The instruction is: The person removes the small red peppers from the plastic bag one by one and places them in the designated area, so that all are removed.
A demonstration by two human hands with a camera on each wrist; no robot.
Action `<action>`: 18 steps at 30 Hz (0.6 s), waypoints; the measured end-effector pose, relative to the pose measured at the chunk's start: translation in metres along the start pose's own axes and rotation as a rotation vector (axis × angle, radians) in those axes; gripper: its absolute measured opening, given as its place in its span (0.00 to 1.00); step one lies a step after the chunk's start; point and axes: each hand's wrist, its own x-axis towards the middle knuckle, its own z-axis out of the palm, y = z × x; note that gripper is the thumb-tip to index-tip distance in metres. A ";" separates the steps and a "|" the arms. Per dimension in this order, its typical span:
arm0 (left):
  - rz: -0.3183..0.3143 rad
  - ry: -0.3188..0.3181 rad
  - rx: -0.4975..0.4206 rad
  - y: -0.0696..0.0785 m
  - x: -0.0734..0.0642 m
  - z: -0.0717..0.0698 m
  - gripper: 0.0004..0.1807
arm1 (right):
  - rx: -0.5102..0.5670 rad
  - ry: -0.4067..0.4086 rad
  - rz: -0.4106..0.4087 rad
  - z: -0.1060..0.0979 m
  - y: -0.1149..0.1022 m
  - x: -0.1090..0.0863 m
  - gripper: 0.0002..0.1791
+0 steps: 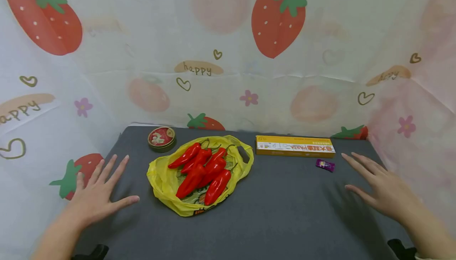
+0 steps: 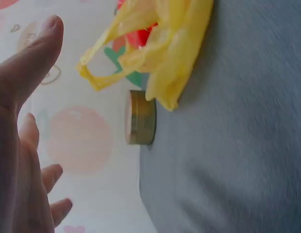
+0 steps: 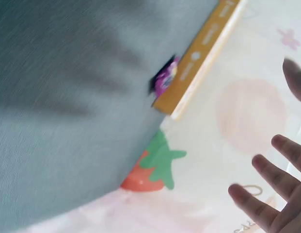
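Table: dark grey, matt top [image 1: 278, 208], filling the lower middle of the frame; its far edge meets the cloth just below mid-height.
Walls: pale cloth [image 1: 160, 26] on the left, back and right, lightly creased, with a pinkish cast at the right of the frame.
Cloth print: large red strawberries [image 1: 279, 22], faded round fruit, pink flowers, heart outlines and the word "happy" on tan patches.
Bag: yellow plastic [image 1: 162, 183], rim spread wide, on the table left of the frame's centre; a handle loop shows at the top of the left wrist view.
Peppers: several, glossy red [image 1: 191, 181], heaped inside the bag.
Tin: round, red patterned top, gold side [image 1: 162, 138], upright near the table's far left corner, just beside the bag.
Box: long, flat, orange and white, printed [image 1: 295, 147], lying along the far edge, right of centre.
Packet: small, purple [image 1: 325, 165], just in front of the box's right end.
Left hand: lower left of the frame [image 1: 94, 198], fingers and thumb spread, apart from the bag.
Right hand: lower right [image 1: 384, 188], fingers extended, thumb apart, near the packet.
Shadows: soft, cast on the table beside both hands.
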 end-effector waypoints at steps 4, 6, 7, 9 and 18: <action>0.025 0.012 -0.112 0.007 0.003 -0.002 0.61 | 0.001 0.073 -0.028 0.003 -0.007 0.008 0.52; 0.038 0.021 -0.158 0.011 0.005 -0.003 0.60 | 0.021 0.084 -0.014 0.005 -0.011 0.011 0.51; 0.039 0.026 -0.172 0.013 0.007 -0.003 0.60 | 0.039 0.085 -0.001 0.006 -0.013 0.012 0.50; 0.039 0.036 -0.196 0.016 0.009 -0.001 0.60 | 0.095 0.094 0.029 0.010 -0.018 0.016 0.49; 0.019 0.093 -0.254 0.033 0.017 0.012 0.55 | 0.322 0.179 0.069 0.025 -0.056 0.048 0.43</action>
